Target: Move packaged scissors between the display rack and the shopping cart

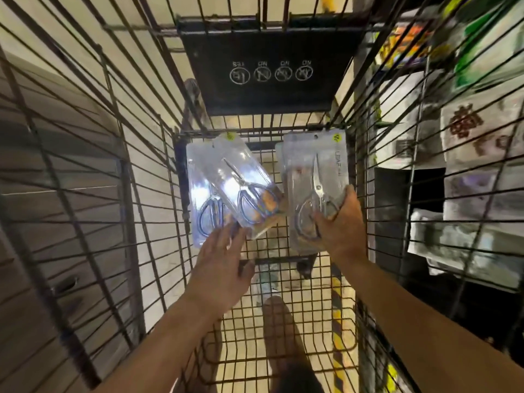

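Looking straight down into the wire shopping cart (297, 321), both arms reaching in from the bottom of the shot. The right hand (341, 222) is holding one clear scissors pack (314, 177) by its lower end, thumb curled over the front right where the scissors' handle loops sit, blade pointing up toward the far end of the cart. There's at least one more clear pack tucked behind it on the left edge, can't tell how many.

The left hand (222, 252) is pretty wide, fingers straight and spread, fingertips right at the bottom edge of the other two packs. Can't tell for sure if it's actually touching them or just short of it. Those two are a tilted pack (249, 188) lying on top, slanted so its top leans left, and a flat pack (202, 199) underneath it, more upright and poking out on the left. Both sit at the far end of the cart floor, close to the black flap (266, 66) with the little white icons on it.

Through the right side of the cart you can see store shelves (467, 171) with folded cloth-looking stuff and colourful packages, all a bit blurry. The person's foot (279, 316) shows below through the grid floor.
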